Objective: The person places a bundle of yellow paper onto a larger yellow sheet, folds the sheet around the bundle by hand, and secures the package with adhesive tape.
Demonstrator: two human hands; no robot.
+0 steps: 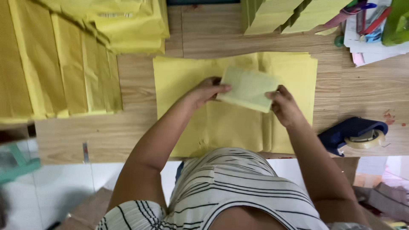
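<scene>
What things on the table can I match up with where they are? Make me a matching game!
Things:
1. folded pale yellow packet
2. blue tape dispenser
3. large yellow sheet
4. pens

Places:
A. far right corner, on white papers
B. flat on the table, under the hands
C. held between the left hand and right hand
D. right edge of the table, near the person

Pairs: 1-C, 2-D, 3-B, 4-A

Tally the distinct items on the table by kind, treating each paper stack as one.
Folded yellow packet, held in both hands: 1
Yellow paper stacks: 4
Blue tape dispenser: 1
White paper pile: 1
Total: 7
</scene>
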